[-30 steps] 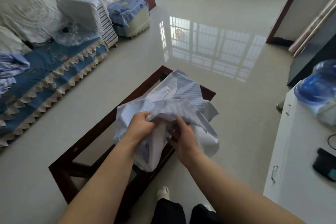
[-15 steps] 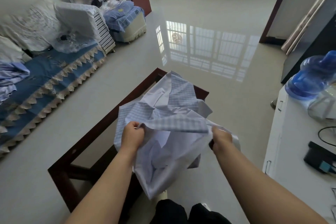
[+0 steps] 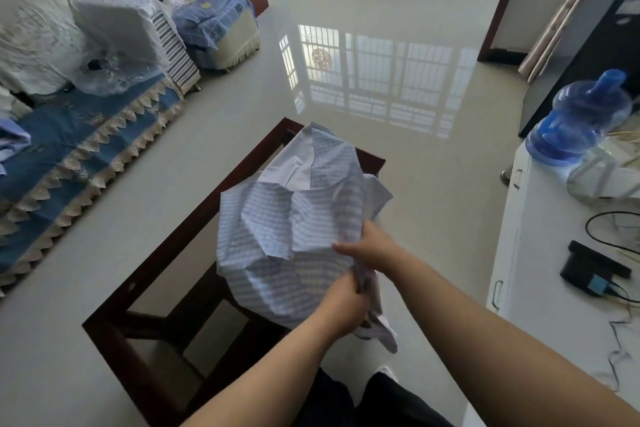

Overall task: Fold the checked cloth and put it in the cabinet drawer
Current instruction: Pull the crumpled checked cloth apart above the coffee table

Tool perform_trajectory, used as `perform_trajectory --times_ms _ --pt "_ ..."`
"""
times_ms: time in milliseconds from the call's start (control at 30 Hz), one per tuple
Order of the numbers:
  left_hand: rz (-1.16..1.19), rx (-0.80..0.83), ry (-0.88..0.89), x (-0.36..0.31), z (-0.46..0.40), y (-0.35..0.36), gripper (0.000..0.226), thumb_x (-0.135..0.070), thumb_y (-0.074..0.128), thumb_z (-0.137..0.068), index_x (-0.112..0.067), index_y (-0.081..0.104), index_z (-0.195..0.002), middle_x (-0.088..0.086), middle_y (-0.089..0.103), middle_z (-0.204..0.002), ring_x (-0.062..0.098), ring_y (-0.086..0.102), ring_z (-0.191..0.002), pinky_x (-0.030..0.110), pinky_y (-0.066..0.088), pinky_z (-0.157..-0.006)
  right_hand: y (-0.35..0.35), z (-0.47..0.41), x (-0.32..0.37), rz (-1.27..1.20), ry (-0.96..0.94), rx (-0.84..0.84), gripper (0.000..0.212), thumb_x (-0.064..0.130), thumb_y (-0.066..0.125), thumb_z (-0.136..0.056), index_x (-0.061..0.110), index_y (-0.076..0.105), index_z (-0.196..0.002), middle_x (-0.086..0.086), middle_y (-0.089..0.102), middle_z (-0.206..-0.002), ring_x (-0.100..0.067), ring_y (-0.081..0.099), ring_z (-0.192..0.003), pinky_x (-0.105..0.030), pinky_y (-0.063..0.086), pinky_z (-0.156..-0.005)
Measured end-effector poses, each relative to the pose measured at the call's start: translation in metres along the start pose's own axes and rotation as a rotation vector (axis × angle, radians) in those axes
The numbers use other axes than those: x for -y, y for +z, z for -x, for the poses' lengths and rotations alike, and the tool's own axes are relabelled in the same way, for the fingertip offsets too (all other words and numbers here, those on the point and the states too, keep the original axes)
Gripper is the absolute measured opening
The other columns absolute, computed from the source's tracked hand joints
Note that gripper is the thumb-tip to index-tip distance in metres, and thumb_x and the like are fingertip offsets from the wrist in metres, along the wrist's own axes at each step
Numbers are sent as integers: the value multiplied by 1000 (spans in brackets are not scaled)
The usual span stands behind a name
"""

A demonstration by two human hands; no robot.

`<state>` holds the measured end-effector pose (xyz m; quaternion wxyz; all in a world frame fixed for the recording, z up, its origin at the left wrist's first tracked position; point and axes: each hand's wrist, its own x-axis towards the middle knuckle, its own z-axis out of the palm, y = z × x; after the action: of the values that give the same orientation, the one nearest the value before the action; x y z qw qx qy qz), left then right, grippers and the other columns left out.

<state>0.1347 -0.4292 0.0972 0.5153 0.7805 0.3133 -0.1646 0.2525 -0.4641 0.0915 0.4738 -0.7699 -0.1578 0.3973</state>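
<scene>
The checked cloth (image 3: 294,229), pale blue and white, hangs crumpled in the air above the dark wooden glass-topped table (image 3: 145,274). My left hand (image 3: 341,308) grips its lower right edge from below. My right hand (image 3: 374,246) pinches the same edge just above, so both hands sit close together at the cloth's right side. A loose corner dangles below my left hand. The white cabinet (image 3: 540,281) stands at the right, with drawer handles (image 3: 496,293) on its front; the drawers look shut.
A blue water bottle (image 3: 578,118), a black device (image 3: 588,269) and cables lie on the cabinet top. A sofa with a blue cover (image 3: 79,142) and cushions lines the left wall. Shiny tiled floor (image 3: 398,135) stretches ahead. My legs are below.
My hands, spread apart half a second ago, have come together at the cloth's right side. The cloth has bunched and swung up to the left of them.
</scene>
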Motion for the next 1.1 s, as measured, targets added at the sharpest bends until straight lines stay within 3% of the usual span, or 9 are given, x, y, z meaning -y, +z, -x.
perform_trajectory --times_ms 167,267,333,400,533,633,767,900,1100 --pt "100 44 144 -6 -6 -45 19 -20 69 -86 -19 57 -100 -10 63 -86 3 61 -79 22 49 -69 -20 17 -4 -176 -42 -61 15 4 51 -88 -7 60 -94 -13 58 -78 -23 53 -78 -27 44 -63" --pt "-93 -374 108 -4 -29 -108 70 -35 78 -74 -19 42 -133 2 52 -129 21 50 -123 41 44 -100 -48 43 6 -228 49 263 31 31 68 -84 5 68 -100 -13 71 -93 -25 67 -84 -32 53 -74" --pt "-368 -284 172 -9 -45 -139 109 -40 81 -68 -32 9 -151 1 10 -159 23 10 -147 50 17 -118 -67 56 15 -180 88 466 23 28 70 -80 8 71 -92 -11 73 -92 -22 70 -84 -28 55 -74" --pt "-575 -60 256 -28 -54 -154 96 -39 79 -71 -41 20 -147 -5 0 -161 19 -5 -148 49 8 -120 -78 65 23 -121 84 596 10 10 64 -85 12 74 -80 -5 74 -82 -16 70 -77 -24 56 -70" --pt "-636 68 235 -67 -41 -146 13 -32 74 -80 -25 66 -88 -8 66 -87 16 61 -98 23 46 -78 -101 73 32 -441 -49 549 22 12 62 -86 11 69 -107 -11 71 -103 -22 69 -92 -29 57 -75" --pt "-778 154 210 -75 -20 -130 18 -33 72 -82 -15 70 -85 -3 71 -79 15 69 -79 27 52 -77 -113 67 31 -748 -100 294 30 19 50 -93 9 63 -118 -6 74 -96 -16 71 -84 -25 57 -67" --pt "-1045 249 162 -64 -3 -106 24 -38 59 -88 -14 63 -87 5 64 -88 23 58 -81 30 46 -74 -114 55 24 -423 26 327 60 46 76 -67 6 69 -111 -4 61 -78 -7 62 -62 -17 52 -59" --pt "-886 207 19 -44 -6 -117 30 -37 52 -90 -10 64 -85 7 67 -85 22 58 -74 33 46 -70 -111 44 12 -371 44 524 103 79 62 -52 7 58 -126 -8 66 -123 -23 62 -115 -30 53 -85" --pt "-625 137 -116 -28 -19 -147 25 -37 55 -90 -18 58 -75 0 60 -76 16 56 -71 25 43 -61 -112 27 23 -90 99 629 42 32 76 -74 15 67 -112 -8 69 -112 -22 64 -104 -39 52 -94"
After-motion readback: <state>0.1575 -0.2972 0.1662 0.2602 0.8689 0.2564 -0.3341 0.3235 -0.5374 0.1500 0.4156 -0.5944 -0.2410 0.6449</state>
